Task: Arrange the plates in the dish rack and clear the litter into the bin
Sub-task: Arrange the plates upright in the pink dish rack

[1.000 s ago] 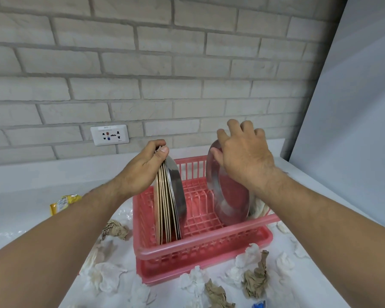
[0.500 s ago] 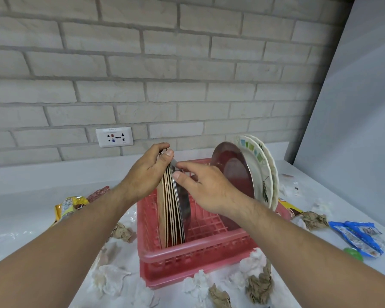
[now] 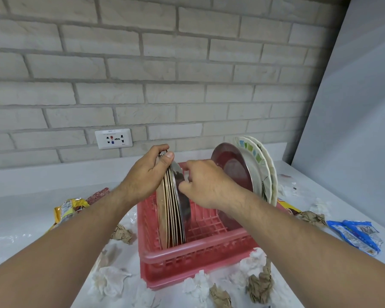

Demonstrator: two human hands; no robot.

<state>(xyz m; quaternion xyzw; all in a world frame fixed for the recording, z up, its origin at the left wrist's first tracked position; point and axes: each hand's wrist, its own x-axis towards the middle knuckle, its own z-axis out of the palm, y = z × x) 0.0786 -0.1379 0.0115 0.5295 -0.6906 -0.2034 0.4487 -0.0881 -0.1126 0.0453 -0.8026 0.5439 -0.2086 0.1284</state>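
Head view | red rack (image 3: 198, 248) holds upright steel plates (image 3: 171, 218) | left hand (image 3: 145, 176) grips their tops | right hand (image 3: 207, 185) pinches rightmost plate (image 3: 185, 207)

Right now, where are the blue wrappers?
In the head view, the blue wrappers lie on the counter at the far right, just right of a crumpled brown paper beside the pink dish rack.

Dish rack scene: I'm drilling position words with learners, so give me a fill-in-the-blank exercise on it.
The plate stack stands at the ____ end of the rack. The blue wrappers lie to its ____. The socket is on a ____ wall.
Missing: left; right; brick.
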